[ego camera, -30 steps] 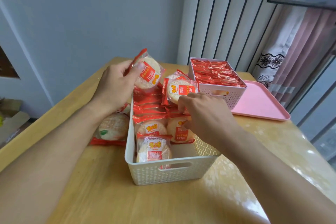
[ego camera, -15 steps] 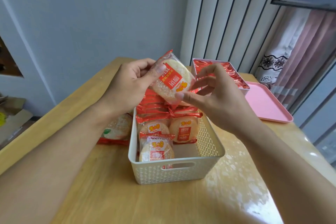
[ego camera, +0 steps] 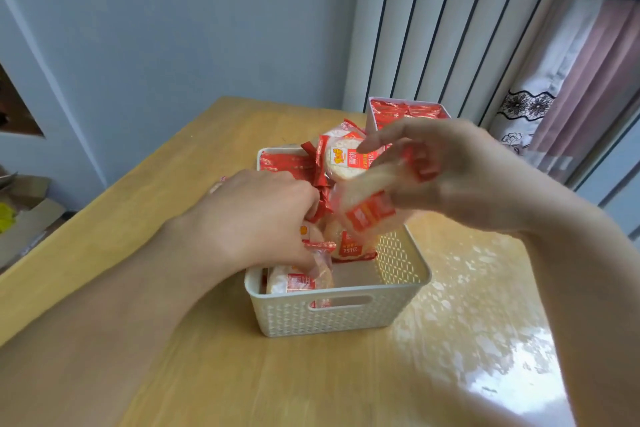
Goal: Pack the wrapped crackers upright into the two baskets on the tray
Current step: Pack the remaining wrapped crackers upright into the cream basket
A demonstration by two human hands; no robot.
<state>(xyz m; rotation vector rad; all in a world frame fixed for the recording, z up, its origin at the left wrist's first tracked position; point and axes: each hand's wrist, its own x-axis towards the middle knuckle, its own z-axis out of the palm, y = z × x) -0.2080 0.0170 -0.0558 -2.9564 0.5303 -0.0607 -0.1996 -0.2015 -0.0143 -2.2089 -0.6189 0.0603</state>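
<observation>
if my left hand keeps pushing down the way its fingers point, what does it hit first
Probably the wrapped cracker at the near end of the white basket; the left hand seems nearly on it, though depth is unclear.

Near basket (ego camera: 337, 314) on table (ego camera: 207, 374); packets (ego camera: 294, 282) inside it; far basket (ego camera: 375, 111) behind it; cardboard box (ego camera: 24, 215) far left.

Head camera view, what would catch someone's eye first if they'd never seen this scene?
Probably the right hand holding a wrapped cracker over the white basket at the centre of the wooden table, blurred by motion. The left hand reaches into the same basket among red-and-white packets. Behind, a second basket looks full of red wrappers.
</observation>
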